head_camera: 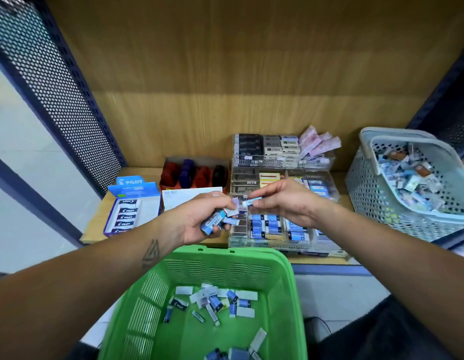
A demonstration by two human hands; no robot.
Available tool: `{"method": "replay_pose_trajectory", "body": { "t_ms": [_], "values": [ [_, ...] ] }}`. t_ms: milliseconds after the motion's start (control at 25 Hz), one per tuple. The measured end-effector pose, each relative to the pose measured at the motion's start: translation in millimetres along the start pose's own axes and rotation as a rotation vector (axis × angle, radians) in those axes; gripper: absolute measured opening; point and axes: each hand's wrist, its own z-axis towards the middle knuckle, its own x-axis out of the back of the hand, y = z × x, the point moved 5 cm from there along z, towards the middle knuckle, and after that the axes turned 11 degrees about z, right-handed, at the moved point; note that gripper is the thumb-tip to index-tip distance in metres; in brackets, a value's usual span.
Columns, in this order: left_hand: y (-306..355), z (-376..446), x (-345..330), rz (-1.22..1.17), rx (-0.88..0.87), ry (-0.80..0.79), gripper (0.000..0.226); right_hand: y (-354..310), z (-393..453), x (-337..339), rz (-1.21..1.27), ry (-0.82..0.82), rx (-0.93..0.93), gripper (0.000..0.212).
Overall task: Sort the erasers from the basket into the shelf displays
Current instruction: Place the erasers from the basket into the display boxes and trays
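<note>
Green basket (pixel 225 261) nearest, its far rim just under the shelf (pixel 173 141) edge; loose erasers (pixel 215 301) scattered on its floor. Clear display (pixel 285 240) at the shelf's near edge, right of centre; blue Pilot box (pixel 133 203) left, grey basket (pixel 368 193) far right, bare wood behind. Left hand (pixel 199 219) over the shelf edge, its grip closed round a bundle (pixel 212 222) of blue erasers. Right hand (pixel 282 198) just beside it, above the display, pinching one small eraser (pixel 250 202) at the fingertips.
</note>
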Motion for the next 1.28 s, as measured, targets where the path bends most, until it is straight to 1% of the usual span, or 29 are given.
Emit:
{"method": "replay_pose_trajectory", "body": {
  "t_ms": [40,120,200,400,480,520,600,680,760,880,1000,1120,1280],
  "values": [
    [-2,4,-1,-0.003,0.006,-0.007,0.019,4,2,4,-0.016,0.007,0.041,0.031],
    [-4,12,-1,-0.02,0.019,-0.027,0.018,7,6,13,-0.134,0.045,0.137,0.03],
    [-5,17,0,-0.042,0.031,-0.037,0.019,9,8,21,-0.244,0.081,0.196,0.031],
    [1,26,0,-0.078,0.031,-0.016,0.021,11,10,37,-0.396,0.108,0.221,0.026],
    [-1,29,-4,-0.106,0.034,-0.006,0.019,12,12,41,-0.511,0.14,0.198,0.024],
    [-4,29,-7,-0.11,0.036,-0.01,0.015,14,13,44,-0.598,0.169,0.193,0.023],
    [-12,29,-11,-0.092,0.044,-0.026,0.014,17,13,53,-0.848,0.209,0.184,0.02],
    [-20,29,-10,-0.087,0.06,-0.019,0.015,23,12,56,-1.074,0.156,0.148,0.021],
    [-26,30,-8,-0.111,0.078,0.01,0.016,31,10,53,-1.238,0.092,0.104,0.021],
    [-35,33,-14,-0.116,0.089,0.002,0.015,37,13,42,-1.45,0.051,0.122,0.02],
    [-40,33,-23,-0.067,0.084,-0.05,0.017,44,20,41,-1.46,0.013,0.081,0.02],
    [-37,35,-22,-0.061,0.068,-0.069,0.018,48,25,44,-1.466,0.016,0.064,0.02],
    [-39,35,-21,-0.075,0.069,-0.066,0.019,51,29,37,-1.61,0.012,0.093,0.015]
  ]
}}
